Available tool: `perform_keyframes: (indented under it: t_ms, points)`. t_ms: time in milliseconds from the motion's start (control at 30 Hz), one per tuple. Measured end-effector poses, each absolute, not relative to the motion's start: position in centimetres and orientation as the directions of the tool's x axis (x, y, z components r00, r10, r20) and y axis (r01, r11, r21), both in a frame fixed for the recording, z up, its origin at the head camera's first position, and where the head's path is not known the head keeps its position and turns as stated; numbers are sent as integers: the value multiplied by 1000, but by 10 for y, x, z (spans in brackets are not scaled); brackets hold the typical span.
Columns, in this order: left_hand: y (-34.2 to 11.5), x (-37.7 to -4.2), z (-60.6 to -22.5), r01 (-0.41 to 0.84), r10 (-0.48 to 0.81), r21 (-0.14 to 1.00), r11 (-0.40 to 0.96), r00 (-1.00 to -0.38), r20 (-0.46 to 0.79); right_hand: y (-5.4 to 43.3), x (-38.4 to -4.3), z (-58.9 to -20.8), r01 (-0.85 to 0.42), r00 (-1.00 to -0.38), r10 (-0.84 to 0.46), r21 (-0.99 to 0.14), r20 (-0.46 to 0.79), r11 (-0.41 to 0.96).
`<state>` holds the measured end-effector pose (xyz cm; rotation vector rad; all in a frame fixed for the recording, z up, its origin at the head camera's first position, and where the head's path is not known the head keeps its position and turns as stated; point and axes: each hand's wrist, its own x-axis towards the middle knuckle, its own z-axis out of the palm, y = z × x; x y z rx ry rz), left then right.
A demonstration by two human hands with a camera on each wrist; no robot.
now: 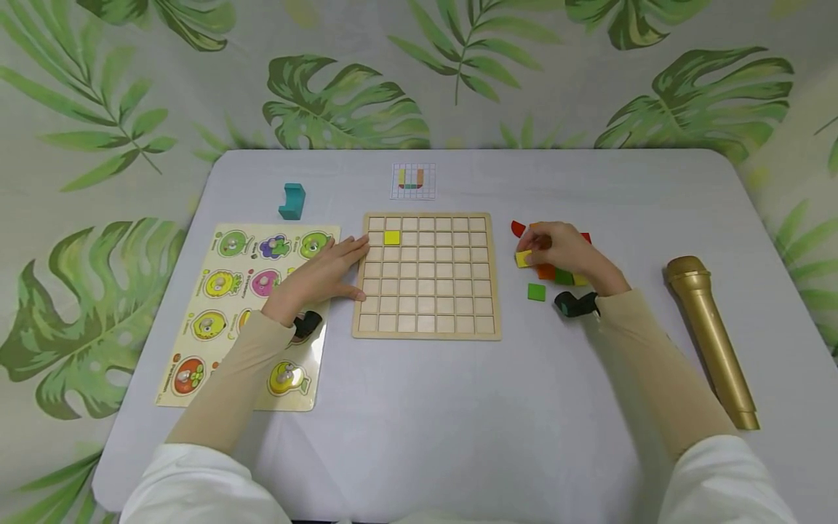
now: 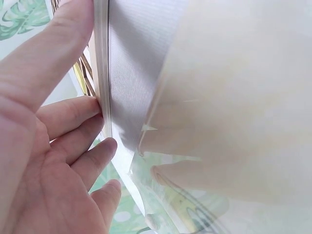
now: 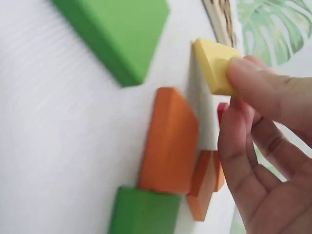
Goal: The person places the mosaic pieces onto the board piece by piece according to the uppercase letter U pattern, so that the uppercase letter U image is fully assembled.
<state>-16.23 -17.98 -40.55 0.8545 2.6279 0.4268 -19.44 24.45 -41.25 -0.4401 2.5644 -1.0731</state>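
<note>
In the head view my left hand rests against the left edge of a wooden grid board, its fingers straight and touching the frame. One yellow square tile sits in a cell near the board's upper left. To the right of the board, my right hand pinches another yellow tile between thumb and fingers, lifted off the cloth in the right wrist view. Under and around that hand lie orange tiles, green tiles and a red quarter-round piece. A lone green tile lies nearer to me.
A small pattern card with a coloured U lies behind the board. At left are a fruit puzzle board, partly under my left arm, and a teal block. A gold microphone lies at far right on the white tablecloth.
</note>
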Motion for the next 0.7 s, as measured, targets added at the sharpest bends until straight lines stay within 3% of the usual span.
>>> perform_keyframes:
  t_ms: [400, 700]
  points:
    - [-180, -162, -406, 508, 611, 382, 772, -758, -227, 208, -206, -404, -137, -877, -458, -836, -147, 531]
    - [-181, -163, -407, 518, 618, 377, 768, -754, -223, 156, -220, -407, -194, -855, -513, -866, -80, 460]
